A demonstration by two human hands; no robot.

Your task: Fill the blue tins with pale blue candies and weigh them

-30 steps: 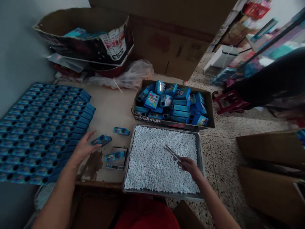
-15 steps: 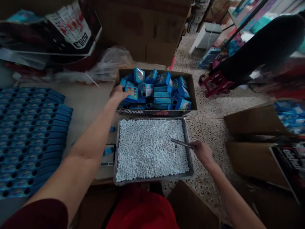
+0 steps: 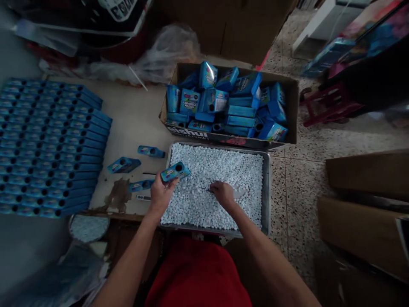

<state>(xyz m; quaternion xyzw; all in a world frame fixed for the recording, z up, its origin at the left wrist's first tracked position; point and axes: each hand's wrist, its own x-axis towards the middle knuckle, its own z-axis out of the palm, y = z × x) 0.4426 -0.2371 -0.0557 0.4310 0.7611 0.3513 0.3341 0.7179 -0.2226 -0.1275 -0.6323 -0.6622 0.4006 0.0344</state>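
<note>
Over the left part of a metal tray (image 3: 266, 192), my left hand (image 3: 161, 194) grips a small blue candy box (image 3: 177, 169), its dark round opening facing up. The tray is full of small pale candies (image 3: 198, 209). My right hand (image 3: 223, 194) is closed low over the middle of the candies, around a slim metal tool, which is mostly hidden now. Left of the tray, several blue boxes (image 3: 124, 164) stand on the table, each with a round hole on top.
Behind the tray, a cardboard carton (image 3: 188, 134) holds a jumble of blue boxes. A dense block of blue boxes (image 3: 54, 145) stands in rows at the left. A bowl of pale candies (image 3: 89, 227) sits below the table edge. Open cartons (image 3: 364, 226) are on the right.
My left hand has left the carton and come back over the tray with a blue box. My right hand has moved left from the tray's right edge to the middle of the candies.
</note>
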